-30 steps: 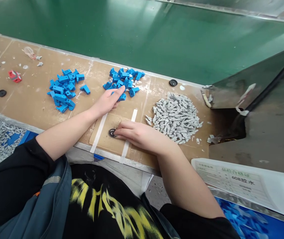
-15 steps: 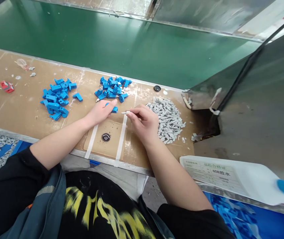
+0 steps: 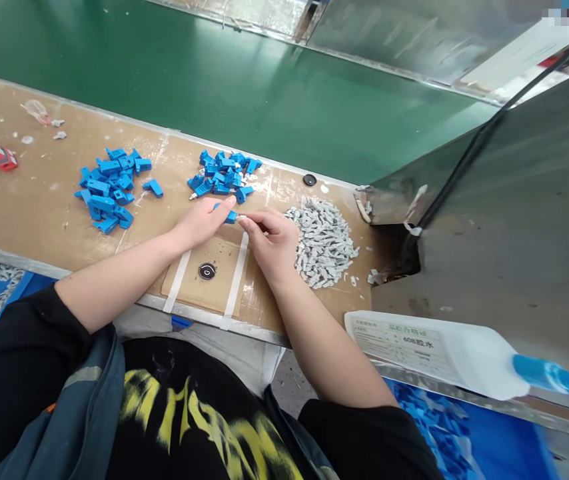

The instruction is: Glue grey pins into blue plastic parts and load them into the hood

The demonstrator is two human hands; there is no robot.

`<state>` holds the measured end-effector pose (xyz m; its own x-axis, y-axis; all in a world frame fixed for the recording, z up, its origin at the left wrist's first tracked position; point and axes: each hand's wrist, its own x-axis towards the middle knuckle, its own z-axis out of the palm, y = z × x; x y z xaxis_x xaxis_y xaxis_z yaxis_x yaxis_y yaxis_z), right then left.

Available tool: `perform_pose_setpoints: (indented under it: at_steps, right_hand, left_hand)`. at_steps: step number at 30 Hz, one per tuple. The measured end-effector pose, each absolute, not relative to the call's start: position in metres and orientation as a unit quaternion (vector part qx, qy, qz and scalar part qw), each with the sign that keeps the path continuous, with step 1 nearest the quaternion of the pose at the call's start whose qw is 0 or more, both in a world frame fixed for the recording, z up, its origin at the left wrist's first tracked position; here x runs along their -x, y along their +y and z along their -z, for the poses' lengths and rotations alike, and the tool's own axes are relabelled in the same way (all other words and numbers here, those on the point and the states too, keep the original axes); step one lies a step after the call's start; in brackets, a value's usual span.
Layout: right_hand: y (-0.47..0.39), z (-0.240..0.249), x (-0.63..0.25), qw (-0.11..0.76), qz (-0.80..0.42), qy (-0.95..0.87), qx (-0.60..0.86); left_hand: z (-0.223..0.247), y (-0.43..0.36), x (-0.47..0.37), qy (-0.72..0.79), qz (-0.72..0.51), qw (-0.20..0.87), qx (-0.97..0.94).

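While clasped near mid-frame by the left hand (image 3: 198, 224), juts past the thumb as one blue piece (image 3: 231, 217). Points right, with long axis slanting slightly down. Faces one small pale piece (image 3: 240, 218), pinched in the right hand (image 3: 275, 244); contact too small to tell.

Left block pile (image 3: 108, 190) and right block pile (image 3: 224, 175) sat on bench (image 3: 49, 207); small-parts pile (image 3: 325, 243) right of both. Disc (image 3: 207, 271) lay on cardboard pad (image 3: 209, 299) at near edge. Bottle (image 3: 429, 353) was near right.
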<state>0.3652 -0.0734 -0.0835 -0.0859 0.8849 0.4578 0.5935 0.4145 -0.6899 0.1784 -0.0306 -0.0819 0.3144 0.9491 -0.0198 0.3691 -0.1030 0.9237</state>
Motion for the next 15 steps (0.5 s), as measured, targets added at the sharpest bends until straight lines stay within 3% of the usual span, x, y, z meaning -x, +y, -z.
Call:
perform_pose_setpoints:
  at_steps: [5, 11, 15]
  right_hand:
    - [-0.073, 0.078, -0.369, 0.335, -0.135, -0.786, 0.502]
    - [-0.076, 0.074, -0.371, 0.163, -0.013, -0.829, 0.535]
    - [-0.079, 0.074, -0.362, 0.101, -0.017, -0.828, 0.551]
  left_hand:
    - [0.081, -0.031, -0.177, 0.495, -0.342, 0.425, -0.676]
    - [0.078, -0.032, -0.176, 0.502, -0.311, 0.367, -0.719]
    - [0.074, -0.033, -0.176, 0.519, -0.288, 0.344, -0.728]
